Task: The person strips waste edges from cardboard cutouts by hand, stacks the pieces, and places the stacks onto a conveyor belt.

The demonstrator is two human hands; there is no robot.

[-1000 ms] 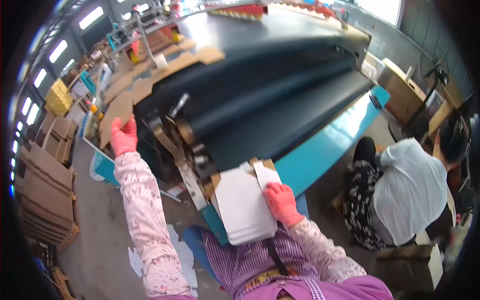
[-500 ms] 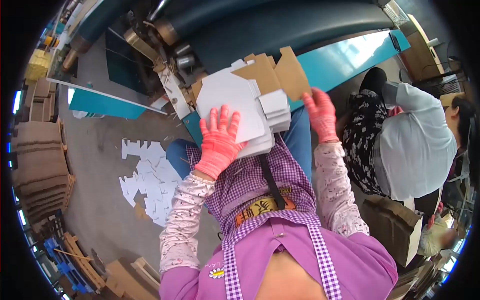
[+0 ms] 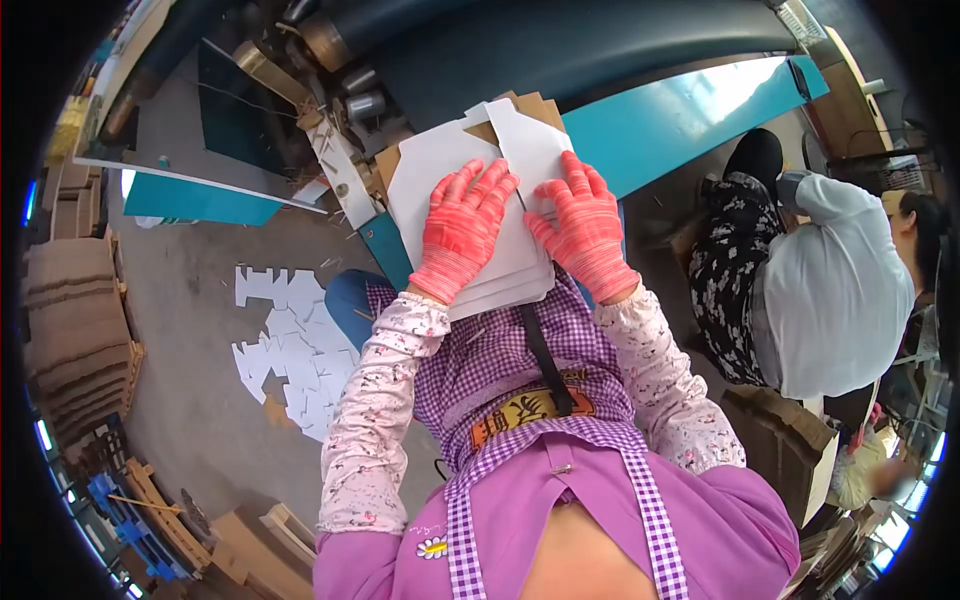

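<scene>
A stack of white cardboard sheets (image 3: 495,285) with brown undersides lies before me, over the near end of the teal machine ledge. My left hand (image 3: 462,230), in a red-striped glove, rests flat on the stack's left part with its fingers slightly spread. On the right, my right hand (image 3: 582,225), gloved alike, lies on a folded white flap (image 3: 525,135), fingers apart and palm down. The two hands are close but do not touch. Brown corners (image 3: 540,108) show at the stack's far edge.
Dark rollers (image 3: 560,60) and the teal ledge (image 3: 680,125) run across the back. White scraps (image 3: 300,345) litter the floor at left, near stacked brown cardboard (image 3: 75,310). A co-worker in a light shirt (image 3: 835,300) sits at right, beside a cardboard box (image 3: 785,440).
My right hand has moved left from the raised brown piece onto the stack, where the white flap now lies folded over. My left hand has slid slightly up and right. The view earlier tilted down.
</scene>
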